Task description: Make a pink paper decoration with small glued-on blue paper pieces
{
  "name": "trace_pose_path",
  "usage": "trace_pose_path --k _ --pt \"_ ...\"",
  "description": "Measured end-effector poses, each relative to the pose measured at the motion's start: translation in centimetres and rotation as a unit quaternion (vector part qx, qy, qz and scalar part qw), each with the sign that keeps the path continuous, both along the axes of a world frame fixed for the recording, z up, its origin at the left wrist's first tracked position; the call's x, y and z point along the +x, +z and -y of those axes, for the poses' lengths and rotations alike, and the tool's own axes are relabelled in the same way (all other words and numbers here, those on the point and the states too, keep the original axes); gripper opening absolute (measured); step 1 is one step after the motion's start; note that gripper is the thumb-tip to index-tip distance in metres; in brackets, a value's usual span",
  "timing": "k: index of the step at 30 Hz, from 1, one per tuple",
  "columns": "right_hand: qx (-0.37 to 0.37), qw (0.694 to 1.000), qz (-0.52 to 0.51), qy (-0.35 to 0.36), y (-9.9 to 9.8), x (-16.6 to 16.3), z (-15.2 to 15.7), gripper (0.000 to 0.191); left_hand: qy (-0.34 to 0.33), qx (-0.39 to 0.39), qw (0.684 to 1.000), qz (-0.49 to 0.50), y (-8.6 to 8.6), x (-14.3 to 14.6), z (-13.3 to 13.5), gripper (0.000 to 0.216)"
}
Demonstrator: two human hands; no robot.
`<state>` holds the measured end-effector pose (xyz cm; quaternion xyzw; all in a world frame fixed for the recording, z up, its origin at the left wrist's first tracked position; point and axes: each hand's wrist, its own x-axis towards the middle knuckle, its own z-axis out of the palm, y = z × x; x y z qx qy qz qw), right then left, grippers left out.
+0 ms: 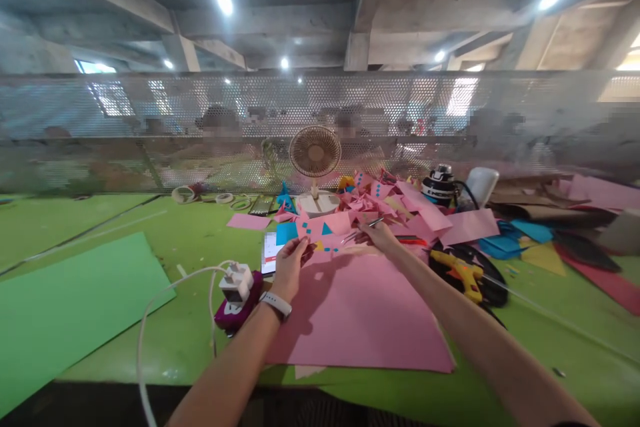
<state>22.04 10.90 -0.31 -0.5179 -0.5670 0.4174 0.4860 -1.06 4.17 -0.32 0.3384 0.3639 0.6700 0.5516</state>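
My left hand (291,265), with a white watch on its wrist, pinches the edge of a small pink paper piece (323,228) dotted with blue triangles, held up over the table. My right hand (381,236) grips a thin metal tool (363,230), probably tweezers or small scissors, whose tip points left at that piece. Both hands hover above a large pink sheet (363,317) lying flat on the green table (190,240).
A heap of pink and blue paper scraps (395,203) lies behind the hands, beside a small desk fan (315,157). A yellow glue gun (463,273) rests at right. White plugs on a power strip (239,290) and a green sheet (70,303) sit left. A mesh screen (150,120) backs the table.
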Motion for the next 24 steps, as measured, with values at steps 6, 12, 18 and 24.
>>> trace_pose_path --k 6,12,18,24 --pt "-0.037 0.994 -0.098 0.023 -1.2 -0.1 0.5 0.014 -0.006 0.003 1.000 0.014 -0.3 0.0 -0.3 0.025" --pt "-0.041 0.988 -0.143 0.037 -1.8 -0.4 0.0 0.012 -0.005 -0.001 1.000 0.014 -0.1 0.0 -0.2 0.026" --pt "-0.068 0.985 -0.147 0.059 -2.4 -0.5 0.2 0.014 -0.009 -0.007 1.000 0.006 -0.2 0.2 -0.2 0.025" --pt "-0.075 0.984 -0.152 0.056 -2.6 -0.5 0.2 0.011 -0.016 -0.003 1.000 -0.005 -0.2 0.2 -0.2 0.026"
